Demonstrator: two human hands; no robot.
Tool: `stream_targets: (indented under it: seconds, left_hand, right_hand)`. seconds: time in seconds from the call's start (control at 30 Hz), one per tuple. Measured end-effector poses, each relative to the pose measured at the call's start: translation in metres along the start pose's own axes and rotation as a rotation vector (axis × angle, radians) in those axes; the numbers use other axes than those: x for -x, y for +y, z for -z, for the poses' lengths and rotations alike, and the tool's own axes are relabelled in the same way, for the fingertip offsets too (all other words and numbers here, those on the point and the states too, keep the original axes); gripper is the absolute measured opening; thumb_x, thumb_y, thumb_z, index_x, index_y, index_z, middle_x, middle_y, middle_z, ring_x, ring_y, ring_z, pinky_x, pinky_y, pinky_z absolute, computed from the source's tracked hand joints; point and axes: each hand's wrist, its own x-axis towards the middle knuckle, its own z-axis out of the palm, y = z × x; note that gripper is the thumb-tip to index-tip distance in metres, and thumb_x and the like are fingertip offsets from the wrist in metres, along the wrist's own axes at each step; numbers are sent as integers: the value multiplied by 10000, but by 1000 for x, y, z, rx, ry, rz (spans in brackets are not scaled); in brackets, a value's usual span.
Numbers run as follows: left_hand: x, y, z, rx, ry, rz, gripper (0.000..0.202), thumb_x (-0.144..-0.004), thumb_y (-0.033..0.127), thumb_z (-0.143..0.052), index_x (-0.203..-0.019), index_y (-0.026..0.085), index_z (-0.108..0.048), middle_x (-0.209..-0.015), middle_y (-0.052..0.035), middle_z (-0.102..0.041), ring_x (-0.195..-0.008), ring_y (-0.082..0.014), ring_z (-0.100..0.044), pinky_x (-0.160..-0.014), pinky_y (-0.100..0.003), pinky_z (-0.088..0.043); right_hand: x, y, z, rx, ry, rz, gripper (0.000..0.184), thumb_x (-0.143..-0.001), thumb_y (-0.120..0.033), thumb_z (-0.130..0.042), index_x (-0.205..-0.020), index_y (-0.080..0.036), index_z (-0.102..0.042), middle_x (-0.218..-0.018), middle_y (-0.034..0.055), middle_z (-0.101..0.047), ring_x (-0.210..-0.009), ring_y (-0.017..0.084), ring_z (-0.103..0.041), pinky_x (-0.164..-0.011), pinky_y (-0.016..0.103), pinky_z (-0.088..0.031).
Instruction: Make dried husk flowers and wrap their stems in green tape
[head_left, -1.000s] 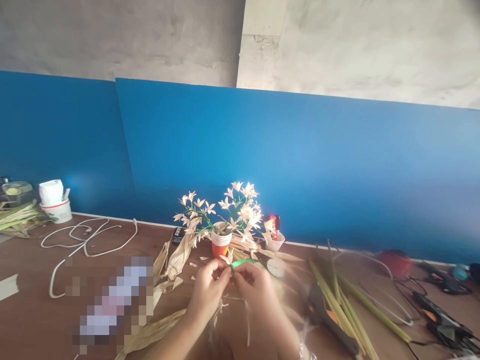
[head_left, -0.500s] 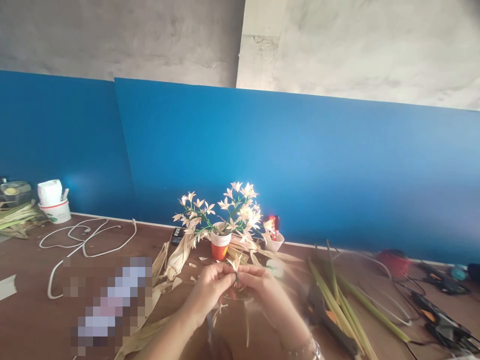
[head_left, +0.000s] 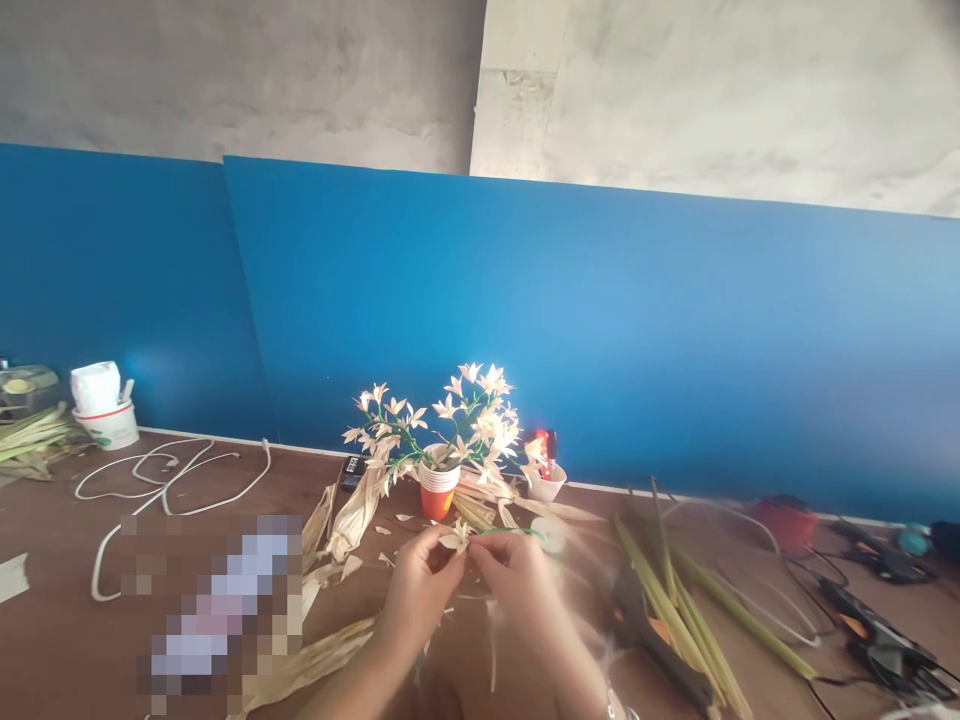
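Husk flower [head_left: 455,539] looks paper-light and brittle; my left hand [head_left: 417,592] and right hand [head_left: 519,582] pinch it at its base, just in front of the orange cup [head_left: 438,493].

Small flower [head_left: 456,538] — cream petals, green stem.
Paper cup [head_left: 438,492], at its 12 o'clock: orange-red with a white banded rim, holding cream blooms on green stems.
Husks [head_left: 352,515], 10 o'clock: pale tan.
Cable [head_left: 225,495], 9 o'clock: white.
Stalks [head_left: 660,588], 3 o'clock: yellow-green.
Spool [head_left: 786,520] — red.
Wall panel [head_left: 600,330]: plain blue.
Table [head_left: 60,640]: brown.
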Motion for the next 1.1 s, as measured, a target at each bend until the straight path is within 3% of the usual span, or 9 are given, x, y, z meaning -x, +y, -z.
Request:
stream_targets:
  seconds: [0.17, 0.27, 0.43, 0.63, 0.7, 0.8, 0.97, 1.1]
  left_hand:
    - [-3, 0, 2, 122, 33, 89, 141, -687, 255, -617, -723, 190, -497, -566, 58, -535, -444, -80, -452, -416, -174, -344]
    - [-5, 2, 5, 132, -18, 119, 182, -676, 282, -637, -704, 188, -484, -539, 61, -537, -422, -80, -460, -408, -177, -348]
    - [-5, 5, 7, 76, -43, 92, 190, -702, 311, -651, -736, 185, -512, -589, 42, -561, -490, -105, -508, -451, -196, -393]
    - [0, 10, 10, -225, 11, -126, 107, -794, 278, -574, -740, 185, -568, -676, -15, -623, -564, -140, -554, -525, -235, -434]
    - [3, 11, 10, -360, 68, -260, 51, -795, 223, -557, -788, 191, -597, -829, -50, -652, -560, -134, -556, -549, -255, -458]
    - [9, 7, 6, -527, 128, -478, 137, -783, 142, -540, -886, 207, -603, -1050, -91, -610, -629, -146, -588, -601, -280, -491]
    - [15, -7, -1, -713, 113, -621, 214, -796, 83, -510, -964, 207, -557, -908, -71, -636, -812, -213, -627, -672, -302, -499]
    - [14, -9, 4, -865, 193, -711, 136, -835, 88, -483, -858, 200, -557, -771, -46, -629, -756, -221, -593, -660, -322, -453]
  right_hand:
    - [3, 0, -4, 67, -26, -3, 246, -701, -176, -476, -499, -147, -614, -453, -41, -430, -479, 85, -335, -464, 218, -221]
    - [4, -1, -6, 48, -40, -19, 242, -693, -178, -461, -500, -150, -605, -454, -44, -421, -473, 83, -323, -460, 219, -215]
    - [2, 0, -3, -28, 49, -81, 195, -658, -217, -479, -483, -157, -539, -471, -39, -408, -490, 91, -334, -468, 225, -228]
    - [-1, 0, -1, -137, 62, -137, 169, -618, -257, -479, -498, -154, -540, -476, -29, -424, -480, 94, -337, -466, 235, -233]
    - [-2, -2, -1, -177, 64, -147, 179, -605, -270, -486, -476, -155, -533, -462, -26, -429, -477, 97, -347, -465, 235, -244]
    - [-2, -4, 1, -256, 87, -182, 195, -595, -290, -514, -451, -159, -520, -452, -21, -445, -479, 103, -369, -462, 234, -261]
    - [0, -4, -5, -361, 150, -219, 205, -593, -329, -606, -523, -138, -621, -518, 9, -552, -533, 135, -459, -502, 246, -335]
    - [3, -7, -16, -447, 183, -242, 203, -561, -338, -637, -506, -142, -639, -536, 22, -578, -576, 159, -491, -549, 266, -379]
